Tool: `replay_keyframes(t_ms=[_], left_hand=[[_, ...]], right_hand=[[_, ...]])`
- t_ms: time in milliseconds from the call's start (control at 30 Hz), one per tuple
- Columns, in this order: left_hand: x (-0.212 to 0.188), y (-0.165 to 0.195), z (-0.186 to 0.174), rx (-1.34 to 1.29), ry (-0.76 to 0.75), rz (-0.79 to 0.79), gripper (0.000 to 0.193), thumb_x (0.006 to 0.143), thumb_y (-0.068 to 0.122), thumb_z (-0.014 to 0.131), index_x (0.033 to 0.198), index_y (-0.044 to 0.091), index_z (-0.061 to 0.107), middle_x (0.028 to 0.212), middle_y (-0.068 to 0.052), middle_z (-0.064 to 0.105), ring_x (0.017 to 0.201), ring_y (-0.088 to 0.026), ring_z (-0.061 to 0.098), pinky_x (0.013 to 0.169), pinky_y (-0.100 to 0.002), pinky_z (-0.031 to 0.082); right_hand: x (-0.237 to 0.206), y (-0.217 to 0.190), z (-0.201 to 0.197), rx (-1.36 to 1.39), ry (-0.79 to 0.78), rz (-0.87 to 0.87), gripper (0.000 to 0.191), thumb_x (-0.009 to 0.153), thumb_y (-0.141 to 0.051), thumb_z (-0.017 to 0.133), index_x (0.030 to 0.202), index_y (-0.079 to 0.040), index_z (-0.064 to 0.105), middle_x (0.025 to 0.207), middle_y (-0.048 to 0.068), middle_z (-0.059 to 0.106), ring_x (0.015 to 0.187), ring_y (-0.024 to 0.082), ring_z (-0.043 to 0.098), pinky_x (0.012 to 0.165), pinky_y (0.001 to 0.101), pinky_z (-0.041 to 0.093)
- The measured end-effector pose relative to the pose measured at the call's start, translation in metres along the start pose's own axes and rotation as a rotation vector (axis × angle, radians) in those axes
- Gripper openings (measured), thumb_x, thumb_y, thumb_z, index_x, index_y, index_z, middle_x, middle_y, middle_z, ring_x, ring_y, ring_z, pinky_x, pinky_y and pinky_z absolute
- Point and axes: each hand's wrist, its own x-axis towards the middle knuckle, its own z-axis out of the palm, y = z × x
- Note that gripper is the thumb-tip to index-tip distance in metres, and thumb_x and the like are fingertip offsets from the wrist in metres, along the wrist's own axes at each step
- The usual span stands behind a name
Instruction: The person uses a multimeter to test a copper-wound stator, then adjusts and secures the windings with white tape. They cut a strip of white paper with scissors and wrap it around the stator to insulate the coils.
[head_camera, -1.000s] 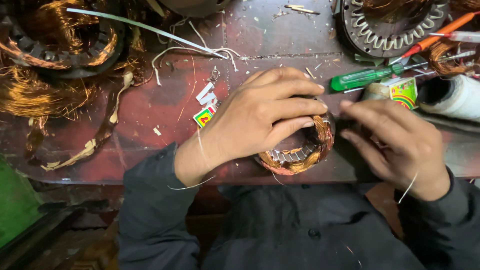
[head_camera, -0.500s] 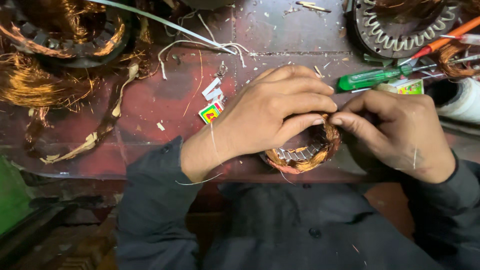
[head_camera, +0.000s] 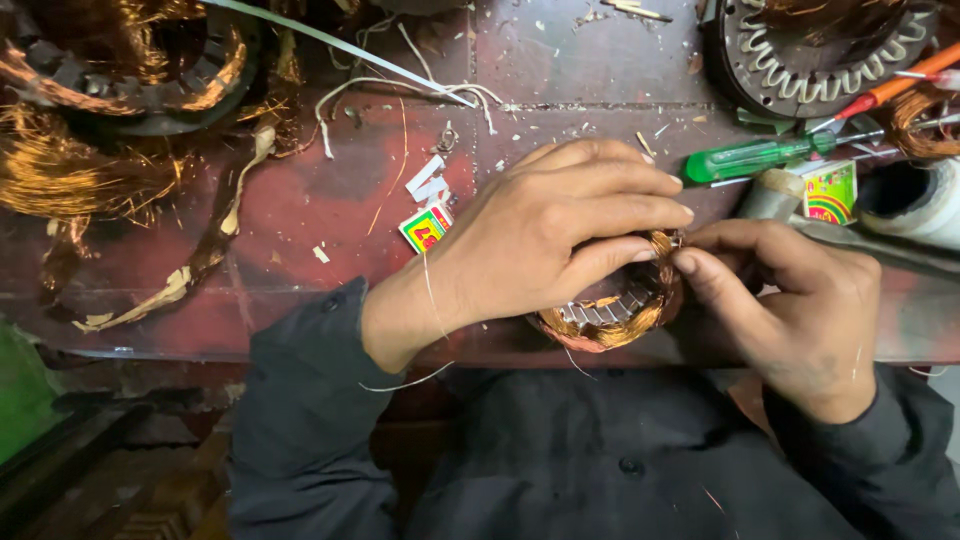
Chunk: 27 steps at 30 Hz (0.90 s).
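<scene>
— Where's the stator?
— At the near edge of the bench, between both hands. The left hand lies over its top and left side; the right hand touches its right rim.
— What's left of the left hand?
— A matchbox, just beside it, with paper scraps behind that.
— And the far left?
— A wound core at the back corner, loose wire before it.
— Behind the right hand?
— A screwdriver, a small box in front of it, and a tape roll to the right. A second stator sits at the back right.
</scene>
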Motion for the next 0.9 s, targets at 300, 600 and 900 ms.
replay_keyframes(t_ms=[300, 600, 900], left_hand=[[-0.001, 0.000, 0.004, 0.094, -0.119, 0.050, 0.036, 0.096, 0.025, 0.076, 0.131, 0.018, 0.071, 0.150, -0.002, 0.057, 0.144, -0.029, 0.051, 0.119, -0.046, 0.044], [0.001, 0.001, -0.001, 0.034, -0.135, 0.046, 0.035, 0.097, 0.025, 0.077, 0.131, 0.023, 0.070, 0.153, 0.000, 0.056, 0.144, -0.026, 0.051, 0.118, -0.042, 0.044], [0.000, 0.003, -0.006, 0.021, -0.037, -0.050, 0.044, 0.094, 0.023, 0.078, 0.134, 0.008, 0.065, 0.138, -0.008, 0.066, 0.131, -0.031, 0.062, 0.114, -0.043, 0.051]], right_hand=[[-0.001, 0.021, 0.004, 0.356, -0.115, 0.368, 0.013, 0.097, -0.012, 0.072, 0.096, 0.000, 0.071, 0.070, 0.002, 0.068, 0.058, 0.004, 0.057, 0.051, 0.0218, 0.044], [0.002, 0.010, 0.012, 0.473, 0.018, 0.291, 0.017, 0.089, -0.009, 0.069, 0.102, -0.001, 0.061, 0.083, -0.002, 0.067, 0.071, 0.001, 0.061, 0.062, 0.0190, 0.049], [-0.012, -0.005, 0.010, -0.057, 0.124, -0.098, 0.015, 0.099, -0.008, 0.075, 0.114, -0.004, 0.074, 0.091, 0.013, 0.072, 0.069, 0.017, 0.065, 0.065, 0.0292, 0.048]])
